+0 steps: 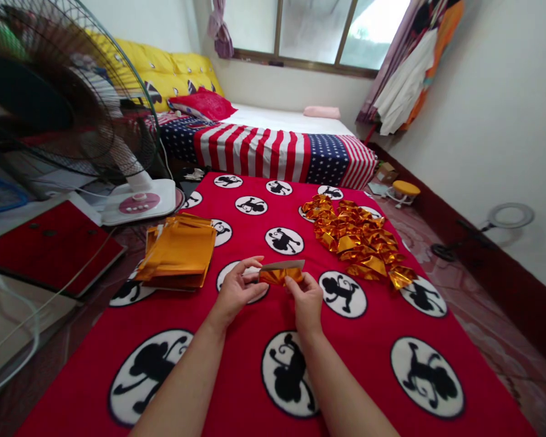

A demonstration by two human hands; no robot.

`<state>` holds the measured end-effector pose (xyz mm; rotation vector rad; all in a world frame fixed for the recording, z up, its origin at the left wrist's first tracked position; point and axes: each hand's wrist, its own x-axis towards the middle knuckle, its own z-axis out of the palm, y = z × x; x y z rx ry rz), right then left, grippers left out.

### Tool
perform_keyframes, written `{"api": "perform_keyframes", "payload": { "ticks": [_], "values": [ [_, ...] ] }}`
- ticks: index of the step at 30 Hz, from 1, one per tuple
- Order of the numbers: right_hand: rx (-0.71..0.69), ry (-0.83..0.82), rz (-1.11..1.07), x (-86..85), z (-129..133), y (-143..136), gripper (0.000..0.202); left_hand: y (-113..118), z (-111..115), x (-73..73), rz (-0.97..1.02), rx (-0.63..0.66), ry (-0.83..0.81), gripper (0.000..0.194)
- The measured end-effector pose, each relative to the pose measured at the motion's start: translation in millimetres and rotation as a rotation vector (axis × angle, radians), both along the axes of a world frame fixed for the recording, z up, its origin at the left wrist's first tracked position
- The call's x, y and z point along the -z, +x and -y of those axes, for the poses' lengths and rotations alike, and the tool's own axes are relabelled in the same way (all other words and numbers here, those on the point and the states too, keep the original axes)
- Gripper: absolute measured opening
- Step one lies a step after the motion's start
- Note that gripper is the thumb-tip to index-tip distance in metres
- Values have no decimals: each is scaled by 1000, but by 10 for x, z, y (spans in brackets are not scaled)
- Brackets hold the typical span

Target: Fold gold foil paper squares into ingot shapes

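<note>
Above the red cloth, a small folded piece of gold foil paper (275,277) with a greyish back edge is held level between my two hands. My right hand (307,297) pinches its right part between thumb and fingers. At the left end, the fingers and thumb of my left hand (237,290) are curled around the paper's edge; their exact contact is hard to make out. To the left lies a stack of flat gold paper sheets (179,249). A pile of folded gold foil pieces (352,233) spreads over the cloth on the right.
The red cloth (236,388) carries round monkey prints. A standing fan (139,197) is at the left, beside a red panel (50,243). Behind is a bed with a flag-patterned cover (264,145). A yellow-topped stool (406,188) and a ring light (509,215) stand right.
</note>
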<state>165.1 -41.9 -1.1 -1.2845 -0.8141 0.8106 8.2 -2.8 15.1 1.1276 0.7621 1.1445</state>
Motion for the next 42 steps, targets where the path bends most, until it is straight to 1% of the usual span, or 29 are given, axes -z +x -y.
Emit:
{"api": "perform_keyframes", "payload": {
  "ticks": [3,4,6,9,13,17,19,21,23,28,31,34,36,38,40,42],
  "values": [
    [8,-3,-24,-14,4,-6,24,-1,-4,-37,21,-159,15,54],
    [6,-2,-31,-20,5,-8,24,-5,-4,-48,20,-186,16,56],
    [1,1,-46,-34,8,-9,24,-16,-2,-50,-14,-164,21,50],
    [-14,1,-71,-49,17,-3,25,-23,-2,3,-111,-94,50,38],
    [-50,19,-64,-39,25,5,24,-2,-11,91,-182,-89,46,38],
    [-67,29,-3,-2,14,4,25,41,-4,106,-225,-37,7,30],
    [-83,16,-5,15,8,2,25,65,7,101,-228,-37,-74,32],
    [-95,3,-34,24,6,-2,26,85,15,95,-209,-82,-188,38],
    [-90,-1,-70,23,7,-6,27,97,17,88,-187,-121,-257,43],
    [-110,13,-90,16,12,3,24,99,6,88,-155,-146,-233,44],
    [-95,42,-5,29,5,24,26,99,1,87,-156,-162,-233,44],
    [-49,87,61,41,-8,38,33,90,-5,61,-190,-146,-229,36],
    [-44,83,30,48,-15,36,27,79,-8,35,-225,-126,-222,32],
    [-62,48,-45,55,-21,29,18,67,-10,18,-230,-105,-229,32],
    [-81,15,-107,63,-23,24,24,59,-10,15,-182,-88,-256,36],
    [-83,2,-125,69,-21,23,27,55,-10,21,-126,-73,-284,49]
  ]
}}
